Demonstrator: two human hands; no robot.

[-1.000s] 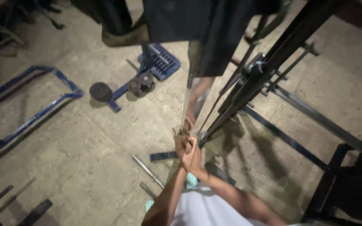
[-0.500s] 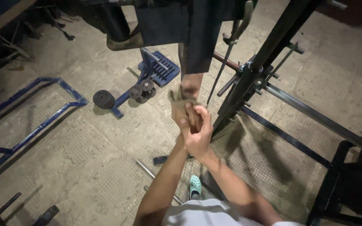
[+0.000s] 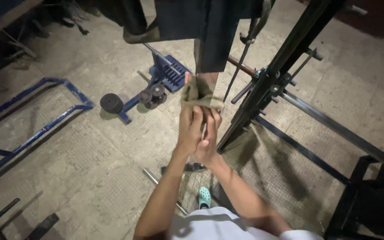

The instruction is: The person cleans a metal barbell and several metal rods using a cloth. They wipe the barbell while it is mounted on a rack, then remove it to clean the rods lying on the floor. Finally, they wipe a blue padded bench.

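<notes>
Both my hands are raised together in front of me against a shiny upright metal bar (image 3: 208, 82) that hangs from a dark black frame above. My left hand (image 3: 189, 126) presses an olive-green cloth (image 3: 199, 94) against the bar, fingers wrapped over it. My right hand (image 3: 210, 140) closes on the bar and the cloth's lower edge just beneath. The bar's lower part is hidden behind my hands.
A black slanted steel frame (image 3: 272, 84) with bolts and rods stands right of the bar. Its black base rails (image 3: 334, 129) run across the floor. A blue frame (image 3: 45, 129), round weight plates (image 3: 111, 103) and a blue stand (image 3: 170, 73) lie left. My teal shoe (image 3: 204, 197) is below.
My hands and the cloth have slid upward along the metal bar, from near its lower end to close under the dark frame. The view has tilted up with them.
</notes>
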